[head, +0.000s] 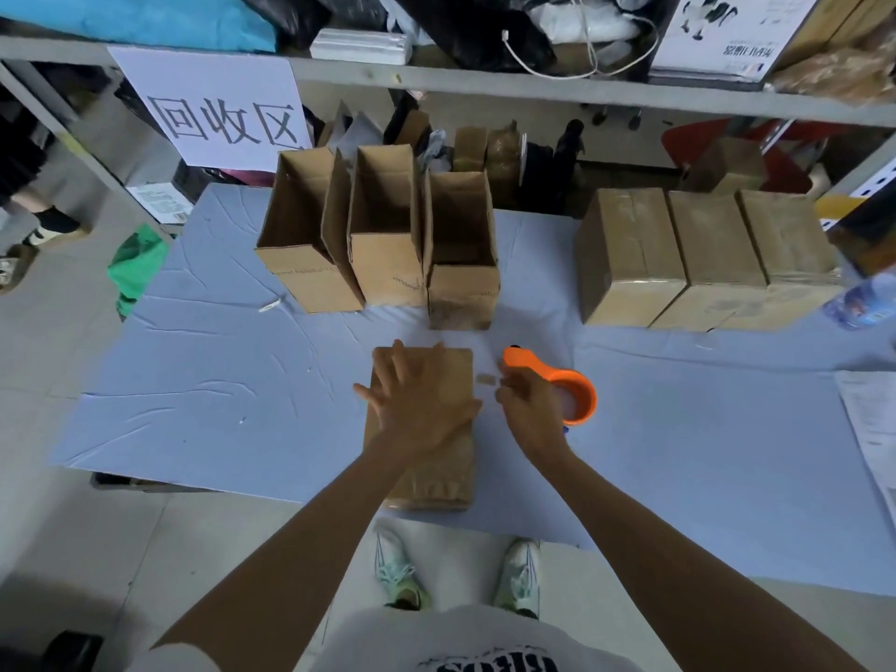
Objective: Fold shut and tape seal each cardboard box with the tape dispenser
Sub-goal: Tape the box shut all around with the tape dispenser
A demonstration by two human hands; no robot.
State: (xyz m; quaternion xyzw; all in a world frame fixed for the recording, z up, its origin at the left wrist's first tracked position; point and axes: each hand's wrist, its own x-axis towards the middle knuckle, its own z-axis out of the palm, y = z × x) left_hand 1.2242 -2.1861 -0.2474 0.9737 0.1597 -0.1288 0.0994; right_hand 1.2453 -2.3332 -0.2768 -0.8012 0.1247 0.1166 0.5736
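Observation:
A closed cardboard box [453,375] stands at the near edge of the blue-covered table [218,380]. My left hand [417,395] lies flat on its top with the fingers spread. Just right of the box, my right hand [526,405] is over the orange tape dispenser [567,385] with its fingers curled around the handle; the image is blurred there. Behind stand three open boxes [388,230] in a row. At the right rear, three sealed boxes [703,254] stand side by side.
A shelf rail [485,84] with a white paper sign [218,104] runs above the table's far side. A plastic water bottle [863,298] lies at the right edge, papers [872,429] beside it. My shoes [402,569] show below the table edge.

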